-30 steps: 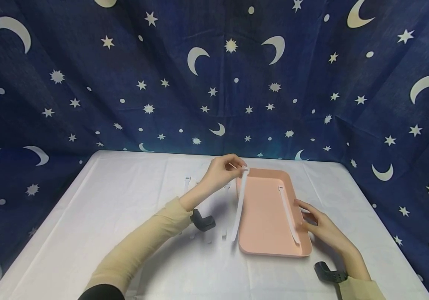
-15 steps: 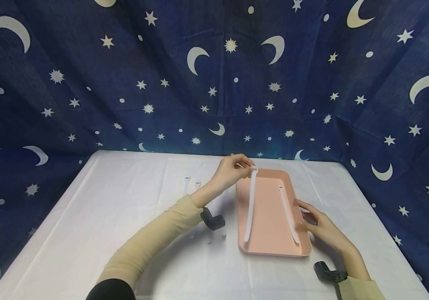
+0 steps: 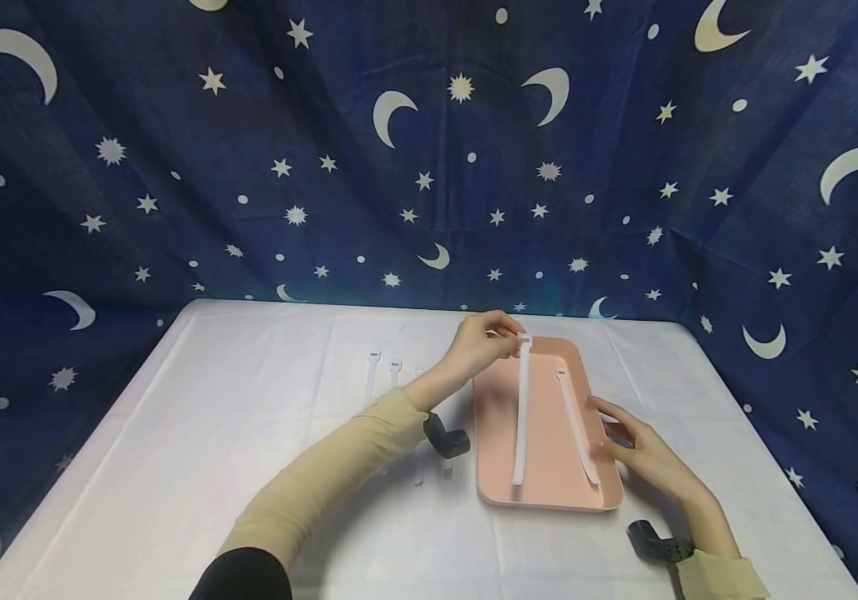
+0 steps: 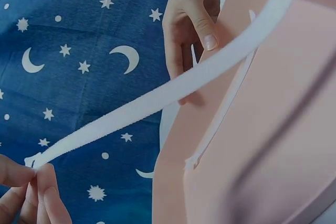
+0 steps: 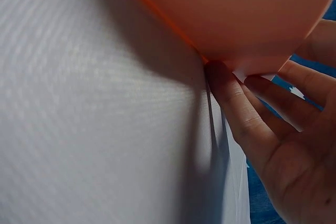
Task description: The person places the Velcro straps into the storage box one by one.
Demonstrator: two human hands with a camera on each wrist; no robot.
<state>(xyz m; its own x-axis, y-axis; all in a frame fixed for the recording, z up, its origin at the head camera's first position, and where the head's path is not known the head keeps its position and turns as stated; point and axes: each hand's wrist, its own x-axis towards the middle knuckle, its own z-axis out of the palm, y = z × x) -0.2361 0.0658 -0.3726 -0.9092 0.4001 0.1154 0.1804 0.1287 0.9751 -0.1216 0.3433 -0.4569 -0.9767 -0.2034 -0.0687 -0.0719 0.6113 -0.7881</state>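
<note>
A white strap (image 3: pixel 522 417) hangs over the pink tray (image 3: pixel 500 492), its buckled top end pinched between the thumb and fingers of the left hand (image 3: pixel 483 343). In the left wrist view the strap (image 4: pixel 173 90) runs in a curve from the fingertips of the left hand (image 4: pixel 34 195). A second white strap (image 3: pixel 577 427) lies in the tray along its right side. Against the tray's right wall rests the right hand (image 3: pixel 646 450), fingers spread. The right wrist view shows the right hand (image 5: pixel 283 124) touching the tray's outer side (image 5: pixel 241 19).
Several more white straps, one of them (image 3: pixel 372 375) at the left end, lie on the white-covered table (image 3: pixel 174 467) left of the tray, partly hidden by the left arm. A dark blue curtain (image 3: pixel 354 208) with moons and stars stands behind the table.
The left hand has moved right with its strap, from the tray's left edge to over the tray. The right hand has stayed at the tray's right side.
</note>
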